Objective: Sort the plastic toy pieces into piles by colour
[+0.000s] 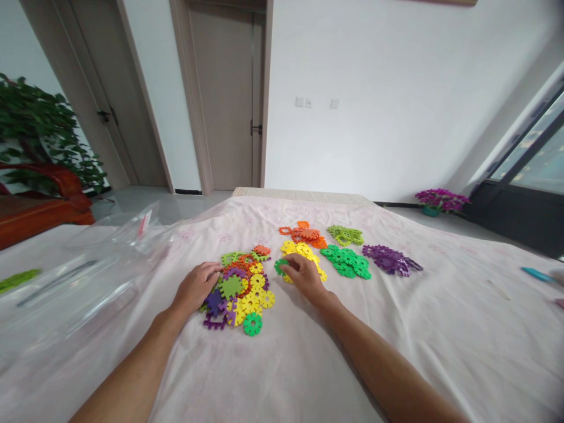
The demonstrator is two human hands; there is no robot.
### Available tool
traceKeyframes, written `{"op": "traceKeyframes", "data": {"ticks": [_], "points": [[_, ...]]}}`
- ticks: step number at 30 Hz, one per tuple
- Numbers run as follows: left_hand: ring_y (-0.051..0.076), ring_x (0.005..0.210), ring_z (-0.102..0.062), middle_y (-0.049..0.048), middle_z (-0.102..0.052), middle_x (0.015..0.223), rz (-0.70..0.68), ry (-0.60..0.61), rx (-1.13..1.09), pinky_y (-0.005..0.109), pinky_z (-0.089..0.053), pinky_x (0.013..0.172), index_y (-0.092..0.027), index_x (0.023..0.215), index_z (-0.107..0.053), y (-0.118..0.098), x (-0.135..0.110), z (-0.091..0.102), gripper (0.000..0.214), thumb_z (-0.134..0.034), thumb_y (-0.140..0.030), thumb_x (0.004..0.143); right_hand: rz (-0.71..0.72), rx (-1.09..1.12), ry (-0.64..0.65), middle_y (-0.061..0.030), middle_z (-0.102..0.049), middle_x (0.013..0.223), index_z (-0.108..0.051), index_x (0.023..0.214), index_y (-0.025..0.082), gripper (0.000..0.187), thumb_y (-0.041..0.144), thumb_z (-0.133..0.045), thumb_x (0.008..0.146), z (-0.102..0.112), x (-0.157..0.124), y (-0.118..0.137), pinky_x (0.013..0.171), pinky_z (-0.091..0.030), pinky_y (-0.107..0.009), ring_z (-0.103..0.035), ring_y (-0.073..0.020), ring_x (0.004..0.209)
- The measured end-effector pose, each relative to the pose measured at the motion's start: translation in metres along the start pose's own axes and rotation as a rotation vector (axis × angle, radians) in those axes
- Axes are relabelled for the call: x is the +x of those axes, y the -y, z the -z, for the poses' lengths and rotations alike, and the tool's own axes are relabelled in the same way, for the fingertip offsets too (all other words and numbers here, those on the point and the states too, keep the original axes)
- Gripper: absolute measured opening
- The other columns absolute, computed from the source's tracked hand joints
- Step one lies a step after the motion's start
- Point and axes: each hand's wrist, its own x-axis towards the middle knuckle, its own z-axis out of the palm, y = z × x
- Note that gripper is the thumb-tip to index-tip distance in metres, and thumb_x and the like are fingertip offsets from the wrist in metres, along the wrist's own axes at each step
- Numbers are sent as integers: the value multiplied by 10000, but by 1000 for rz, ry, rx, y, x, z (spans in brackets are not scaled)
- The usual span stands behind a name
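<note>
My right hand [303, 275] pinches a green notched disc [281, 267] between thumb and fingers, beside the pile of yellow discs [304, 249], which it partly hides. My left hand [199, 285] rests at the left side of a mixed pile of plastic pieces [231, 286] in yellow, purple, lime and orange, its fingertips touching the pile; whether they grip a piece is hidden. A loose green disc [252, 324] lies at the near edge of that pile. Further right are a pile of green discs [347, 261] and purple pieces [390, 259].
Orange pieces [306, 234] and lime pieces [345, 235] lie at the back of the cloth-covered table [282, 376]. A clear plastic bag [88, 294] spreads over the left side, near more lime pieces [17, 281]. A blue object [536, 274] lies far right.
</note>
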Motion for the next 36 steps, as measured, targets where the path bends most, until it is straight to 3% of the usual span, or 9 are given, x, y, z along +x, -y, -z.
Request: {"op": "traceKeyframes", "data": {"ticks": [5, 11, 17, 19, 22, 26, 28, 30, 36], "points": [[216, 1125, -600, 54, -665, 1199, 1, -14, -8, 366, -436, 1033, -218, 1065, -716, -1, 0, 0, 369, -426, -380, 904, -80, -141, -380, -30, -673, 782, -689, 931, 179, 306, 435, -552, 835, 36, 17, -33, 661, -425, -275, -567, -167, 676], [212, 1128, -596, 53, -666, 1195, -1, -14, -6, 366, -432, 1038, -222, 1062, -714, 1, 0, -1, 360, -427, -372, 903, -318, -365, -628, -61, -681, 844, -702, 998, 189, 393, 478, -505, 818, 85, 19, -68, 714, -408, -324, -567, -208, 740], [212, 1135, -593, 53, -663, 1206, 7, -18, 0, 368, -432, 1034, -222, 1069, -706, 2, 0, -2, 363, -421, -372, 901, -248, -397, -834, -121, -640, 989, -681, 1040, 150, 382, 368, -453, 825, 94, 17, -85, 883, -392, -412, -539, -238, 890], [210, 1138, -592, 52, -662, 1207, 7, -17, 2, 362, -431, 1034, -220, 1068, -704, 2, 0, -3, 364, -420, -373, 900, -134, -332, -779, -116, -639, 970, -683, 1020, 148, 357, 362, -470, 830, 82, 19, -78, 864, -414, -398, -546, -230, 882], [207, 1139, -591, 51, -662, 1205, 7, -16, 2, 357, -428, 1036, -219, 1071, -702, 2, 0, -2, 364, -418, -369, 901, 10, -249, -576, -56, -665, 907, -696, 904, 199, 243, 345, -514, 839, 54, 18, -55, 772, -458, -314, -581, -188, 833], [207, 1139, -591, 52, -662, 1209, 9, -11, 4, 363, -425, 1040, -221, 1074, -701, 0, 0, -1, 366, -412, -370, 906, 162, -123, -107, -33, -677, 846, -691, 868, 206, 149, 300, -576, 851, 15, 7, -11, 699, -447, -268, -601, -156, 762], [208, 1136, -593, 52, -665, 1207, 9, -9, 1, 362, -426, 1039, -221, 1069, -704, 0, 0, -1, 363, -417, -367, 902, 191, -157, 159, -14, -671, 816, -700, 861, 216, 137, 329, -626, 840, 4, -2, 10, 666, -423, -244, -594, -136, 730], [211, 1132, -596, 50, -670, 1201, 10, -11, -7, 360, -430, 1035, -224, 1059, -709, 0, 0, -1, 354, -430, -365, 894, 210, -245, 315, 4, -663, 799, -706, 861, 226, 180, 395, -691, 800, -2, -9, 24, 647, -390, -237, -581, -128, 720], [211, 1134, -595, 50, -669, 1198, 3, -18, -12, 361, -430, 1034, -226, 1053, -711, 1, 0, -2, 356, -424, -369, 898, 303, -452, 413, -5, -646, 827, -683, 845, 220, 417, 546, -814, 620, -1, -14, 38, 656, -342, -261, -552, -164, 775]]}}
